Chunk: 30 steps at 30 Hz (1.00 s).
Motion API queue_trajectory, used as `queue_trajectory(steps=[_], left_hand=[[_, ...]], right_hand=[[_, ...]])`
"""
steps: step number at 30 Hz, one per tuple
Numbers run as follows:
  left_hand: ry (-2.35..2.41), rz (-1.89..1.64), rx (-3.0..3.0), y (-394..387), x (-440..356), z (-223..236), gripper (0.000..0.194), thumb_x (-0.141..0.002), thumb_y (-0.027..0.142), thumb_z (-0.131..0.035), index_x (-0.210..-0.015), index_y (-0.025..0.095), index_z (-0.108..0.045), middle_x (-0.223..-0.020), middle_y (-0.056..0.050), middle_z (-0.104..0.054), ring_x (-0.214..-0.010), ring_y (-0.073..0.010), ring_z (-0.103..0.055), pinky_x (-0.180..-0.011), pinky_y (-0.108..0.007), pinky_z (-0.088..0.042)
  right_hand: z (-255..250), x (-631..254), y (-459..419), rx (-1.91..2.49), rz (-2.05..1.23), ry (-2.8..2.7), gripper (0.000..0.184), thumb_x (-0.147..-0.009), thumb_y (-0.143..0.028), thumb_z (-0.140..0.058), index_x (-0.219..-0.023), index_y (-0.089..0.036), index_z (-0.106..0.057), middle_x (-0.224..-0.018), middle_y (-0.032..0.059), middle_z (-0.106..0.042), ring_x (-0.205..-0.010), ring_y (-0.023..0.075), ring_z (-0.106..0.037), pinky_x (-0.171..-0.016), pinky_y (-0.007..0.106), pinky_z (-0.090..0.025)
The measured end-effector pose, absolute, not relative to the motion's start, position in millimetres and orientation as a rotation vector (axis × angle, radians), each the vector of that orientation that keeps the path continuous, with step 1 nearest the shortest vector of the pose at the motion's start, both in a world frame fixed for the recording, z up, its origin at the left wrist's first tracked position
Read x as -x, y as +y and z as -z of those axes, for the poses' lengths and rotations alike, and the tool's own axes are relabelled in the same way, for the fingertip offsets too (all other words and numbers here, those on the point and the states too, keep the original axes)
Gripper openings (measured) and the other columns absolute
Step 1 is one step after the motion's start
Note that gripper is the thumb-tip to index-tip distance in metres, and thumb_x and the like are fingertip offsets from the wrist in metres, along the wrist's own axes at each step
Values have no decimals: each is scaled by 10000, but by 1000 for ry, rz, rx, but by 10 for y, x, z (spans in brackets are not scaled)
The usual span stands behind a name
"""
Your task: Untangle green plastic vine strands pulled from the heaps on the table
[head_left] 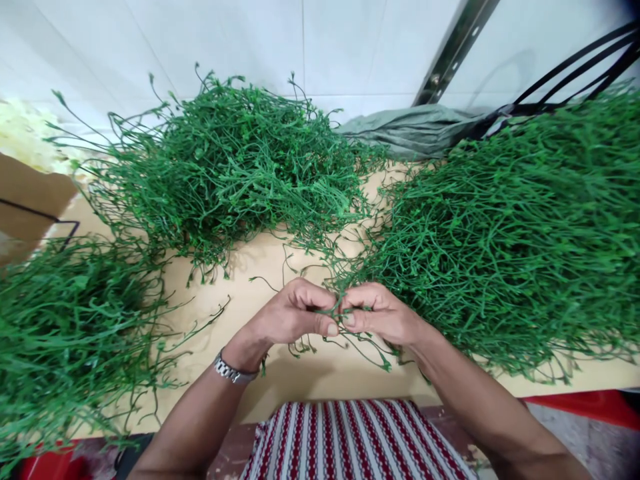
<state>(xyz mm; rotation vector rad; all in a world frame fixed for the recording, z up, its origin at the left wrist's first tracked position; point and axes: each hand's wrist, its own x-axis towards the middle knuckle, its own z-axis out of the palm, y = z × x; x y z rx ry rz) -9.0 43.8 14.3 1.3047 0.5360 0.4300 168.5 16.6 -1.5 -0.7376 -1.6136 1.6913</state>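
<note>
Close together over the table's front part, my left hand (pixel 303 312) and my right hand (pixel 383 313) nearly meet at the fingertips. Both are closed, thumb against fingers, on a thin green branching stem (pixel 334 309) that looks like artificial plant stem. Its ends are partly hidden inside my fingers. Several loose stems (pixel 373 357) hang or lie just below and behind my hands. To the right, a large heap of the same stems (pixel 515 247) reaches almost to my right wrist.
Another heap of green stems (pixel 240 160) lies at the back, and a third heap (pixel 75 333) on the left. The pale table (pixel 215 360) runs along a white wall (pixel 340 47). A grey-green cloth (pixel 410 130), black cables (pixel 580 67) and a cardboard piece (pixel 30 200) are at the edges.
</note>
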Motion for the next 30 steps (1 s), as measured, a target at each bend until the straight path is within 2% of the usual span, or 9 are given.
queue_trajectory(steps=[8, 16, 19, 26, 28, 30], left_hand=[[548, -495, -1098, 387, 35, -96, 419, -557, 366, -759, -413, 106, -464, -412, 60, -324, -426, -42, -247, -432, -231, -156], [599, -406, -1139, 341, 82, -206, 395, -586, 363, -732, -437, 103, -475, -439, 57, -335, -452, -51, -280, -440, -221, -191], [597, -386, -1131, 329, 79, -216, 377, -589, 366, -725, -453, 100, -496, -447, 56, -344, -460, -55, -287, -445, -220, -203], [569, -453, -1071, 286, 17, -256, 377, -570, 396, -741, -467, 94, -540, -455, 43, -396, -461, -59, -315, -447, -219, -221], [569, -447, -1054, 282, 30, -244, 374, -561, 403, -744, -475, 96, -550, -461, 32, -417, -466, -67, -337, -448, -222, -238], [594, -481, -1051, 298, 67, -217, 370, -552, 380, -752, -450, 102, -531, -440, 37, -396, -448, -62, -319, -436, -220, -224]], right_hand=[[115, -1603, 39, 653, -2000, -1056, 247, -687, -303, -651, -558, -137, -520, -489, -53, -406, -440, 55, -290, -428, 204, -183], [14, -1604, -23, 747, -1888, -1118, 170, -695, -230, -638, -564, -135, -586, -511, -38, -467, -473, 61, -367, -463, 201, -251], [-14, -1598, -54, 781, -1913, -1035, 157, -664, -230, -642, -556, -132, -585, -499, -36, -473, -456, 59, -370, -446, 197, -241], [-1, -1507, -127, 759, -1964, -865, 210, -608, -309, -640, -544, -144, -528, -428, -56, -388, -367, 47, -266, -362, 195, -153], [-35, -1527, -127, 769, -1952, -913, 232, -619, -342, -626, -549, -153, -511, -434, -55, -376, -360, 49, -264, -348, 200, -156], [-127, -1619, -122, 777, -1832, -1030, 295, -669, -403, -585, -526, -181, -453, -406, -71, -293, -337, 54, -231, -335, 210, -169]])
